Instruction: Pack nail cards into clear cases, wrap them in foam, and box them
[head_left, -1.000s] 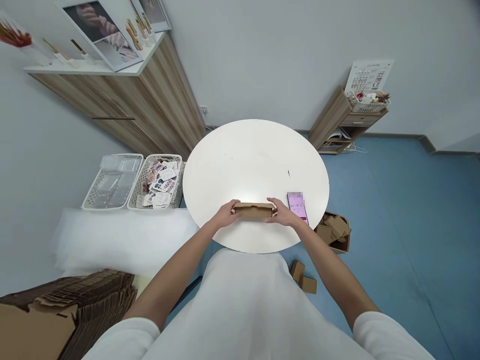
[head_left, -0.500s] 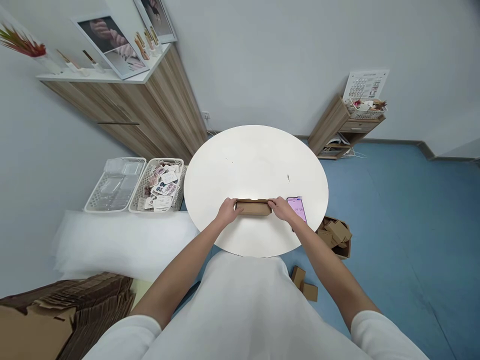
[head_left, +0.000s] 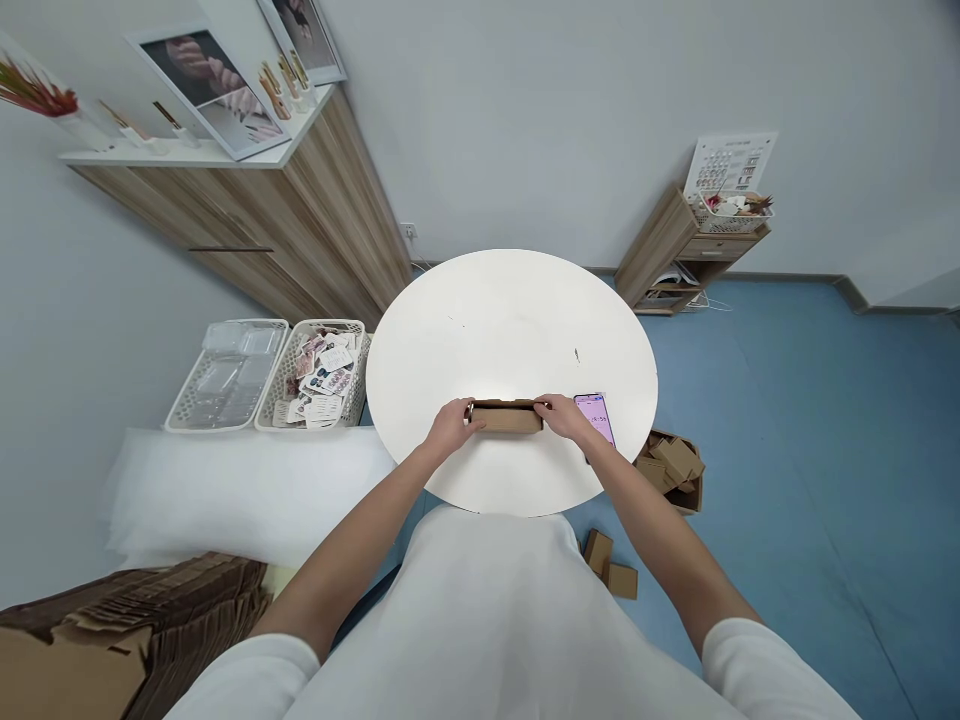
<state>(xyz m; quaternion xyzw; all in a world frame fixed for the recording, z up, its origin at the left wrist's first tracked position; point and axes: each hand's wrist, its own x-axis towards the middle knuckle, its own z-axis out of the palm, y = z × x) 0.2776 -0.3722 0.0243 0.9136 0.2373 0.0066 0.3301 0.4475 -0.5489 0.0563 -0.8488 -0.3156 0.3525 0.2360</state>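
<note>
A small brown cardboard box [head_left: 507,418] rests on the round white table [head_left: 517,320], close to its front edge. A dark gap shows along the top of the box, below its back flap. My left hand [head_left: 452,425] grips the box's left end, fingers closed round it. At the opposite end my right hand [head_left: 559,414] holds the right corner, its fingers bent over the edge. Just right of that hand lies a phone [head_left: 595,416] with a pink lit screen, partly covered by my right forearm.
Left of the table stand a white basket of printed cards [head_left: 319,372] and a basket of clear plastic boxes [head_left: 229,372]. Flat cardboard [head_left: 187,625] is stacked lower left. A carton of small brown boxes [head_left: 675,462] sits right of the table, with loose boxes [head_left: 621,580] on the floor.
The gap along the top of the box looks slightly wider. My left hand has shifted a little at the left end. Both hands stay on the box.
</note>
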